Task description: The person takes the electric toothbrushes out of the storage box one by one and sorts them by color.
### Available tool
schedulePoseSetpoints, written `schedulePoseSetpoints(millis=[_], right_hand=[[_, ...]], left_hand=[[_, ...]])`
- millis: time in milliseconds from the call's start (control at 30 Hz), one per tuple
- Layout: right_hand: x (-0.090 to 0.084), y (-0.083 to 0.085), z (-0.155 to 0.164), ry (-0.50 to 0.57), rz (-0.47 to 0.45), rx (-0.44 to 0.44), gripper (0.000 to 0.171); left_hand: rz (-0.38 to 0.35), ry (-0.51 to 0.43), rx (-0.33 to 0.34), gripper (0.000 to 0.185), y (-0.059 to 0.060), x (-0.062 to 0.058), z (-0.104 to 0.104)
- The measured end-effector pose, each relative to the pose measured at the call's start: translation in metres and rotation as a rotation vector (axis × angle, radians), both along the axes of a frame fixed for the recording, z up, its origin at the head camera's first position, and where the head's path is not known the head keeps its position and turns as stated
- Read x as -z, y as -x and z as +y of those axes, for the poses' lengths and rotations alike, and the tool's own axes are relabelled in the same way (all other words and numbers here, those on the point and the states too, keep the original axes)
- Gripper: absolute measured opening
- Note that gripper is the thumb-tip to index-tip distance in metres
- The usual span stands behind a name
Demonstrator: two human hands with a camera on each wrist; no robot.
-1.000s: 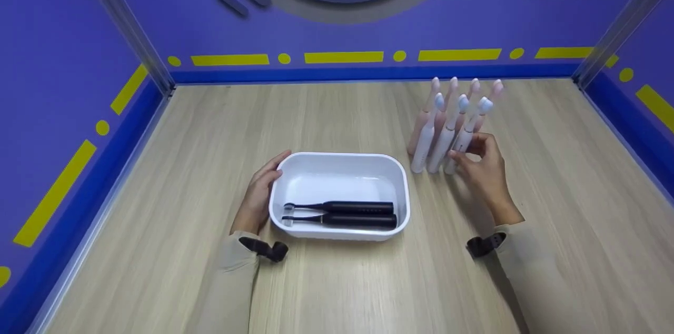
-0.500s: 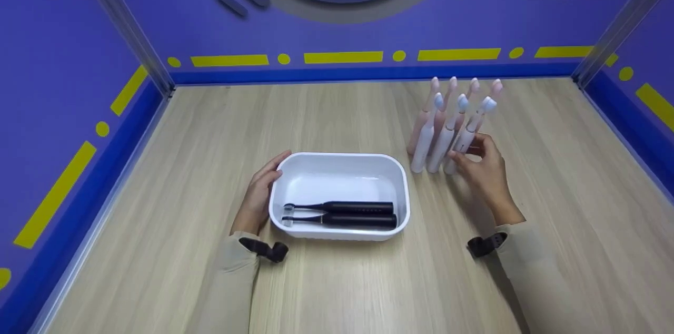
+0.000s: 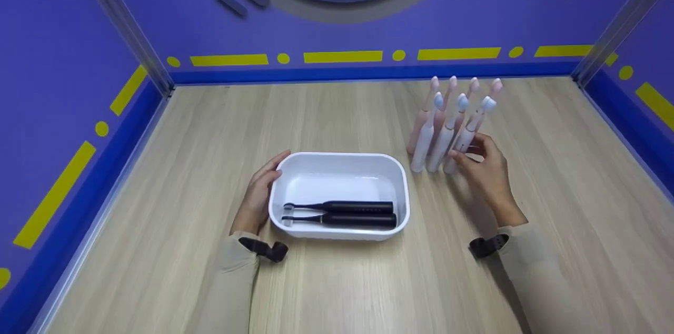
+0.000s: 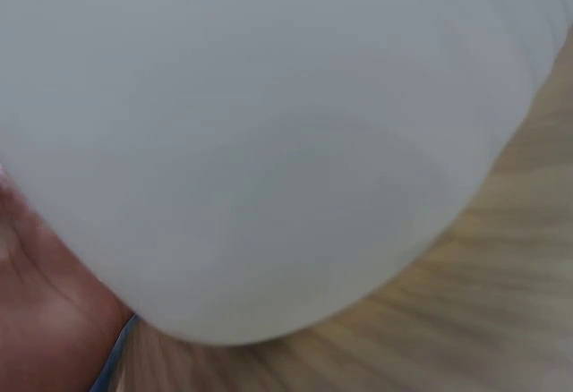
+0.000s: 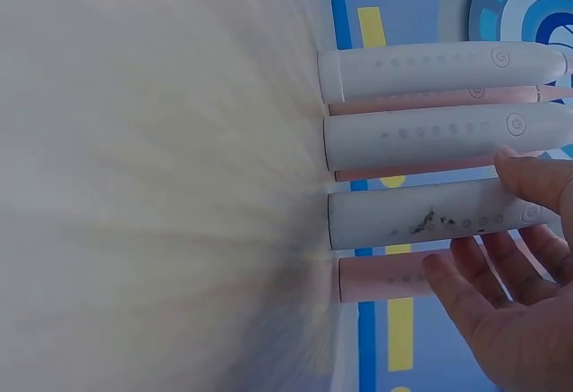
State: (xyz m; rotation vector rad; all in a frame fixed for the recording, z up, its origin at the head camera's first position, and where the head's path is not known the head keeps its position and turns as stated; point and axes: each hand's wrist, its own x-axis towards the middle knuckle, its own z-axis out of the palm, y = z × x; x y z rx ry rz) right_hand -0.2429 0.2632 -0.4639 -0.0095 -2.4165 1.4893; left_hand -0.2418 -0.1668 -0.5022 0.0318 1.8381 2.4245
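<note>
In the head view my right hand (image 3: 484,168) pinches the rightmost white electric toothbrush (image 3: 466,139) in a front row of three. Its base is at the tabletop, and the handle leans slightly right. The right wrist view shows the thumb on one side of this handle and fingers on the other, with dark smudges by its buttons. My left hand (image 3: 258,192) rests against the left wall of a white plastic bin (image 3: 339,155), thumb at the rim and fingers along the outside. Inside lie a black electric toothbrush (image 3: 358,207) and a second black electric toothbrush (image 3: 363,220), parallel, heads left.
Two more white electric toothbrushes (image 3: 423,149) stand just left of the pinched one. Behind them is a row of several pink electric toothbrushes (image 3: 419,126), upright and close together. Blue-purple panels (image 3: 337,39) border the wooden table (image 3: 231,118) at the back and sides.
Since the earliest frame, the pinched white toothbrush has tipped slightly to the right at its head. The left hand, the bin and the black toothbrushes stay where they were.
</note>
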Motion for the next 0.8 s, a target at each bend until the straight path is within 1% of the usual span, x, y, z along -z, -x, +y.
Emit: schedulePoseSetpoints(millis=[133, 233, 367, 467, 600, 800], right_hand=[[-0.006, -0.005, -0.003, 0.022, 0.010, -0.006, 0.053], [-0.009, -0.007, -0.005, 0.002, 0.007, 0.000, 0.053], [-0.009, -0.006, -0.004, -0.023, 0.004, 0.032, 0.056], [-0.009, -0.005, -0.003, -0.014, 0.032, 0.051, 0.057], [-0.010, -0.004, -0.002, 0.000, 0.083, 0.052, 0.057], [-0.036, -0.019, -0.015, 0.036, 0.125, 0.066, 0.053]], left_hand=[[0.000, -0.005, 0.011, 0.051, 0.000, 0.000, 0.000], [0.000, -0.012, 0.009, 0.051, -0.001, -0.001, 0.001], [-0.003, -0.011, 0.007, 0.051, -0.001, -0.002, 0.001], [-0.004, -0.010, 0.004, 0.051, -0.001, -0.002, 0.002], [-0.003, -0.004, 0.002, 0.051, -0.002, -0.002, 0.001], [-0.008, 0.000, 0.008, 0.051, -0.001, -0.002, 0.001]])
